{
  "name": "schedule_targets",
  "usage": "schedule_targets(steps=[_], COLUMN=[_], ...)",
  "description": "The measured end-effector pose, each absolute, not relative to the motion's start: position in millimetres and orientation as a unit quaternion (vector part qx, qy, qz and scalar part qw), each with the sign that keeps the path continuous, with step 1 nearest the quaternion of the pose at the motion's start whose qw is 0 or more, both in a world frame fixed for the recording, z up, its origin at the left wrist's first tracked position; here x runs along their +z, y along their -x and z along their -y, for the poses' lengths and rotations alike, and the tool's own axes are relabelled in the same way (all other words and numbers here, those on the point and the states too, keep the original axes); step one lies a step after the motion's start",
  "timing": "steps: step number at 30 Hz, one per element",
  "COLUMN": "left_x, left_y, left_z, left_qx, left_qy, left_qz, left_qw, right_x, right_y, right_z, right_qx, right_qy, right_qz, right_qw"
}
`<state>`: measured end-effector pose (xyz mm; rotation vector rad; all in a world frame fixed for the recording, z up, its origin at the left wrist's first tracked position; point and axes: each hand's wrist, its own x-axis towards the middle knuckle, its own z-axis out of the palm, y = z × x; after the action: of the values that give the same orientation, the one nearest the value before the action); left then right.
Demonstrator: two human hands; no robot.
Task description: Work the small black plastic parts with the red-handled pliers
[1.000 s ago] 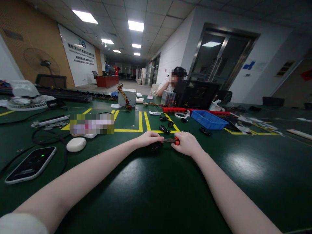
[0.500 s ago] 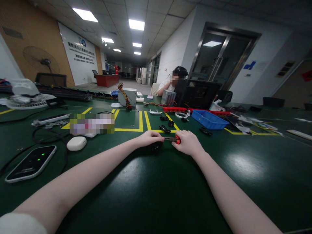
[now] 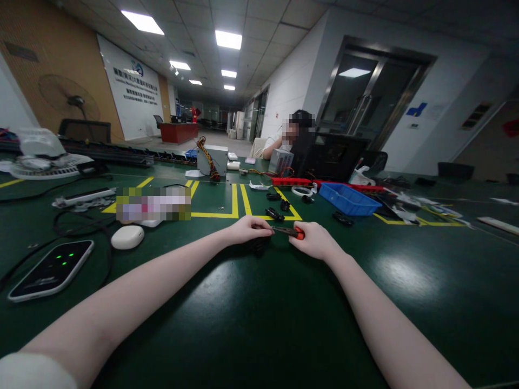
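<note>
Across the green table [image 3: 284, 319], the right hand [image 3: 318, 239] wraps around pliers [image 3: 290, 231], tips pointing left toward the nearly closed left hand [image 3: 249, 229], whose hold on the black part [image 3: 258, 247] beneath is unclear; this looks like fine plier work, calling for steadily aligned tips.

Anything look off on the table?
Nothing looks plainly spilled or damaged. Mildly untidy: one black piece lies in front of the blue tray, outside the yellow tape outline where similar pieces sit. The dark item under the left hand is too blurred to judge.
</note>
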<state>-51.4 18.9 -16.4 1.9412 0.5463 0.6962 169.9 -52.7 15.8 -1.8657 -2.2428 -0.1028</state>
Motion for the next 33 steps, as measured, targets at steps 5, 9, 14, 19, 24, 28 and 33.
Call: schedule_targets(steps=[5, 9, 14, 19, 24, 28, 33], left_x=[-19, -18, -15, -16, -17, -15, -12], left_y=[51, 53, 61, 65, 70, 77, 77], left_z=[-21, -23, -13, -2, -6, -12, -10], left_qx=[0.29, 0.278, 0.241, 0.194, 0.209, 0.214, 0.222], left_qy=[-0.815, -0.827, -0.88, -0.918, -0.919, -0.928, -0.935], left_qz=[-0.219, -0.214, -0.257, -0.28, -0.257, -0.228, -0.207], left_qw=[0.452, 0.439, 0.319, 0.206, 0.216, 0.201, 0.181], right_x=[15, 16, 18, 17, 14, 14, 15], right_y=[-171, -170, -169, -169, -170, -169, -169], right_z=[53, 53, 55, 55, 58, 61, 61], right_qx=[-0.009, 0.01, 0.031, 0.041, 0.044, 0.048, 0.07], right_qy=[0.637, 0.637, 0.639, 0.642, 0.644, 0.641, 0.639], right_qz=[0.762, 0.763, 0.764, 0.761, 0.759, 0.761, 0.761], right_qw=[0.118, 0.108, 0.086, 0.077, 0.08, 0.083, 0.091])
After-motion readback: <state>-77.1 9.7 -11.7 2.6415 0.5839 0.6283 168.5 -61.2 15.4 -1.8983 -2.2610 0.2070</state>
